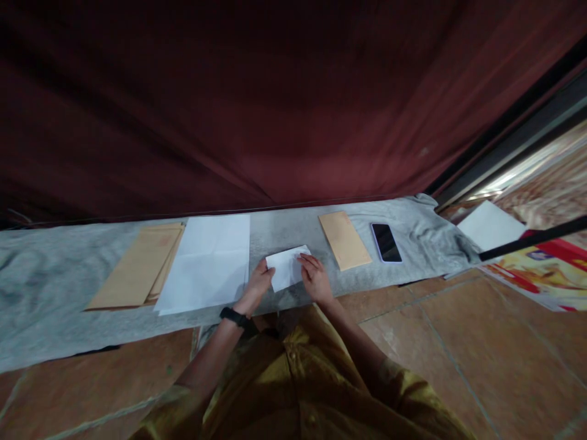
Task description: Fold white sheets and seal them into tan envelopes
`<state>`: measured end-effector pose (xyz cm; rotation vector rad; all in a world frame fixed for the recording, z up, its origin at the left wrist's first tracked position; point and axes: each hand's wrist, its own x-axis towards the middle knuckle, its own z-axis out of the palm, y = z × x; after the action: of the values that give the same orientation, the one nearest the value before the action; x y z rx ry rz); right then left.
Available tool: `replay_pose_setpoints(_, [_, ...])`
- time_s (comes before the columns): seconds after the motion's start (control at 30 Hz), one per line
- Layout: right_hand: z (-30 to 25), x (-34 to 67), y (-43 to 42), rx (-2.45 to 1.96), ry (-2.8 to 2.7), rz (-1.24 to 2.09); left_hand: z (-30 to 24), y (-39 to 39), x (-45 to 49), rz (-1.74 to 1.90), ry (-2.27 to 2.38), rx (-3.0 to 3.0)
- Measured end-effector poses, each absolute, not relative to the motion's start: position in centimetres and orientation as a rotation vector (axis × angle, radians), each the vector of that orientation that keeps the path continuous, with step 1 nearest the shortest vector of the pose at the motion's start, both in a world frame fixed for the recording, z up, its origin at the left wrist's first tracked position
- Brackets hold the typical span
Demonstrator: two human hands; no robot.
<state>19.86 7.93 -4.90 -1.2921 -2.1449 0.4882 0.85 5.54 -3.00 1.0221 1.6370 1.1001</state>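
A small folded sheet of white paper (285,272) lies between my hands, just above the grey cloth. My left hand (260,282) grips its left edge, thumb on top. The fingers of my right hand (316,280) rest on its upper right part; whether they pinch it is hard to make out. To the left are larger white sheets (206,263) with faint creases, and beyond them a stack of brown envelopes (132,269). One more brown envelope (345,240) lies to the right of my right hand.
The grey cloth (284,229) covers a long narrow surface. A phone (386,242) lies at the right. Behind hangs a dark red curtain (275,122). A dark metal frame (504,128), a white sheet (491,225) and a printed box (541,269) stand at far right, over the tiled floor (435,342).
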Motion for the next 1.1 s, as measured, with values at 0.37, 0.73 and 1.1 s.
replay_pose_setpoints(0.37, [-6.1, 19.4, 8.3, -1.435, -2.294, 0.315, -2.6, 5.7, 1.4, 0.601, 2.177, 1.591])
replay_pose_setpoints(0.73, [-6.4, 20.7, 8.7, -1.472, -2.4, 0.198, -2.9, 5.1, 1.6, 0.496, 2.297, 1.825])
replay_pose_setpoints(1.1, [-6.1, 20.6, 8.6, -1.488, -2.41, 0.193, -3.5, 1.7, 4.5, 0.531, 2.011, 2.386])
